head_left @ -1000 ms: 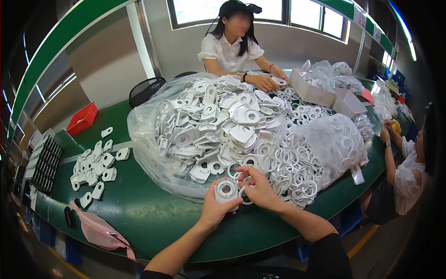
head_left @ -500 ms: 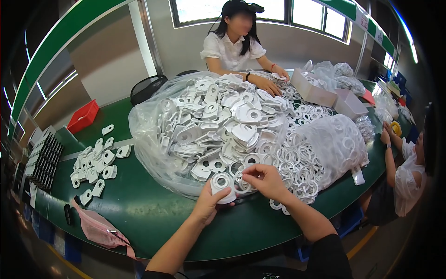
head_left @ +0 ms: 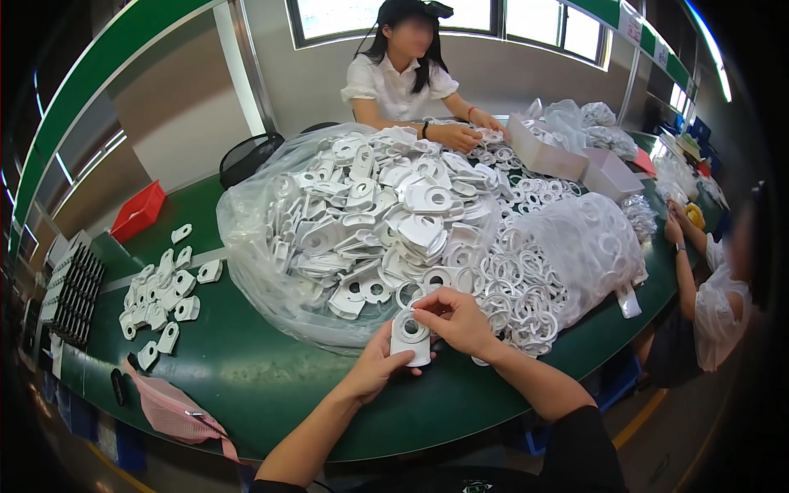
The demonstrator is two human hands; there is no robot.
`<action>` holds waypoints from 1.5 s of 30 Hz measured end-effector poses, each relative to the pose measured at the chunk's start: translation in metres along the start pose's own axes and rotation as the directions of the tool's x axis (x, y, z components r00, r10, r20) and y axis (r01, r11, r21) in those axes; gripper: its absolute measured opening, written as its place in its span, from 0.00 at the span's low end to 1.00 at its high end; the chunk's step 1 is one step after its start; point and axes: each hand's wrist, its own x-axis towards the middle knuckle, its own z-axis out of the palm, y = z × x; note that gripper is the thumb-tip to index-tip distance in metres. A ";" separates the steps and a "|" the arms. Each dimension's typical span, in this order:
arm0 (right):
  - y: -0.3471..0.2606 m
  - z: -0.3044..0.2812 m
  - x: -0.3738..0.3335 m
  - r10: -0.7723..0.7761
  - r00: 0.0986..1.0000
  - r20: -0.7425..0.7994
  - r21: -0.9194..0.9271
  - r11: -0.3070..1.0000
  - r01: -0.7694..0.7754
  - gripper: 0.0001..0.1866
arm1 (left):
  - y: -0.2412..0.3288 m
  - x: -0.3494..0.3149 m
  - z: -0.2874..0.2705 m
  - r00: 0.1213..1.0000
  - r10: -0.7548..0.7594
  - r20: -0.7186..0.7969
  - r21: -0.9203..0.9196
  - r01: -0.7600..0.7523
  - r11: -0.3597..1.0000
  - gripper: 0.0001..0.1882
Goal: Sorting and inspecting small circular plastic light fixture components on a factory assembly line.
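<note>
My left hand (head_left: 380, 366) is closed around a white plastic plate (head_left: 412, 353) with a rounded top and a round hole. My right hand (head_left: 459, 327) pinches at the plate's upper edge, thumb and forefinger together on a white ring (head_left: 408, 328) that lies against the hole; the fingertips partly hide it. Just beyond my hands rises a large pile of similar white plates (head_left: 362, 222) in an opened clear plastic bag (head_left: 263, 287). Many loose white rings (head_left: 526, 287) spread to the right of that pile.
On the green table (head_left: 271, 394), a smaller group of white plates (head_left: 160, 296) lies left, near a stacked black rack (head_left: 74, 296), red bin (head_left: 138, 211) and pink mesh pouch (head_left: 173, 403). A bag of rings (head_left: 588, 246) stands right. Co-workers sit opposite and at right.
My right hand has brought the ring from beside the plate onto it. The plate has turned more upright and shifted right. The person opposite has drawn one hand back toward the other.
</note>
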 end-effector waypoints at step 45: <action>0.012 0.003 -0.005 -0.246 0.913 0.325 -0.321 0.880 0.351 0.08 | 0.003 -0.002 -0.013 0.920 0.375 -0.118 0.857 -0.096 0.505 0.16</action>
